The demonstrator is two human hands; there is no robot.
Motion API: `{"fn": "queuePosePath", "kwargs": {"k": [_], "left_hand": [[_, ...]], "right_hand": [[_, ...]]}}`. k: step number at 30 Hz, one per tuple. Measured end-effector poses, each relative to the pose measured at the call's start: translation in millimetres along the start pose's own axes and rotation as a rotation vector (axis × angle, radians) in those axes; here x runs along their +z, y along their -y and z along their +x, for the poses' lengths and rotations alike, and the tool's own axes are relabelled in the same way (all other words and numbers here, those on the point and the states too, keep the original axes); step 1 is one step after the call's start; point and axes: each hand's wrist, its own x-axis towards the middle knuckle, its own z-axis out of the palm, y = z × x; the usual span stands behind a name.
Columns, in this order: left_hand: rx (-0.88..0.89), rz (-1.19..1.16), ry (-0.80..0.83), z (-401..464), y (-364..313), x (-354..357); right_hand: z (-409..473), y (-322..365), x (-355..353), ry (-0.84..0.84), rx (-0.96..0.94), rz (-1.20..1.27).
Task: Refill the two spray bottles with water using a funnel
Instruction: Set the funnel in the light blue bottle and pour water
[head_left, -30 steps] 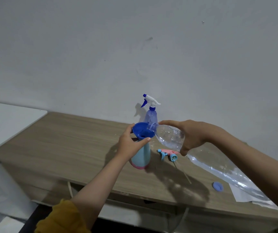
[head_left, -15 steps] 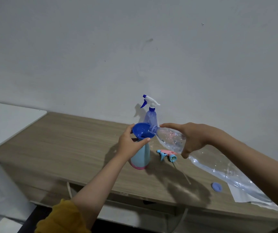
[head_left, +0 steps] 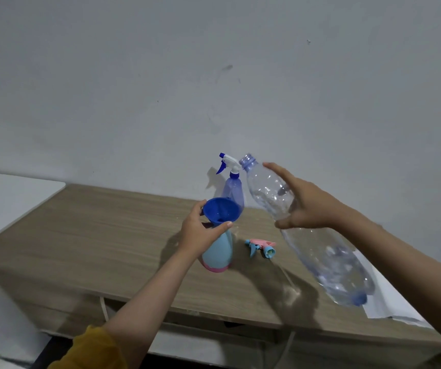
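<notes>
The left hand (head_left: 200, 230) reaches in from the lower left of the frame, forearm rising from a yellow sleeve (head_left: 94, 350) towards the middle. Its thumb and fingers curl round the neck of the light blue spray bottle (head_left: 218, 253), just under the blue funnel (head_left: 220, 210) that sits in the bottle's open mouth. The bottle stands upright on the wooden worktop (head_left: 94, 235), near the middle of the frame, with a pink band at its base.

The right hand (head_left: 309, 206) comes in from the lower right, arm stretched across the right side of the frame. It grips the upper part of a large clear water bottle (head_left: 320, 249), thumb below and fingers spread over the top. That bottle is held tilted in the air, its open mouth pointing up and to the left, clear of the funnel, its base low at the right with a little water pooled there.

Behind the funnel, against the wall, stands the second spray bottle (head_left: 232, 190), see-through blue, with its white and blue trigger head on. A pink and blue trigger head (head_left: 260, 247) lies on the worktop just right of the light blue bottle. A white sheet (head_left: 389, 302) lies on the worktop at the right, under the water bottle's base.
</notes>
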Motion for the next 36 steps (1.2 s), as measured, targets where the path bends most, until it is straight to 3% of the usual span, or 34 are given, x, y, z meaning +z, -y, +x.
{"fn": "queuePosePath", "kwargs": {"k": [13,22,26,29,32,36], "left_hand": [[-0.032,0.02,-0.014,1.1,0.8,1.0],[-0.032,0.013,-0.007,0.9,0.4,1.0],[-0.028,0.015,0.011,-1.1,2.1,1.3],[-0.034,0.001,0.013,-3.8,2.0,2.6],[-0.054,0.007,0.01,-6.8,-1.2,2.7],[-0.069,0.026,0.0,-14.2,-6.3,1.8]], "right_hand": [[-2.3,-77.4,27.1,-0.662,0.183,0.208],[-19.3,-95.0,64.4,-0.786,0.242,0.265],[-16.4,-97.7,66.4,-0.863,0.275,0.02],[-9.7,-84.4,68.3,-1.008,0.082,-0.263],[3.8,-54.2,73.7,-1.009,-0.146,-0.251],[26.7,-9.2,78.0,-0.956,-0.244,-0.201]]}}
